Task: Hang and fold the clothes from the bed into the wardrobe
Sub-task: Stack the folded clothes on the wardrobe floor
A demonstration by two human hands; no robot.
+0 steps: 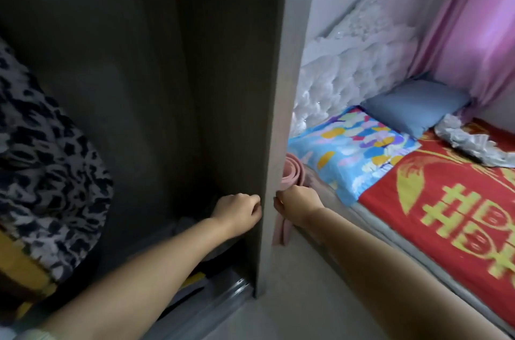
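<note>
Left hand [240, 210], fingers curled, sits inside the wardrobe [267, 144] against its side panel; right hand [296, 204] pinches a pink cloth [282, 228] just outside it, beside the bed [446, 214].

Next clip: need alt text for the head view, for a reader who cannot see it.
Left hand and right hand curl at either side of the wardrobe's grey side panel. A rolled pink mat stands behind it, beside a bed with pillows; a leopard-print fabric lies inside.
</note>
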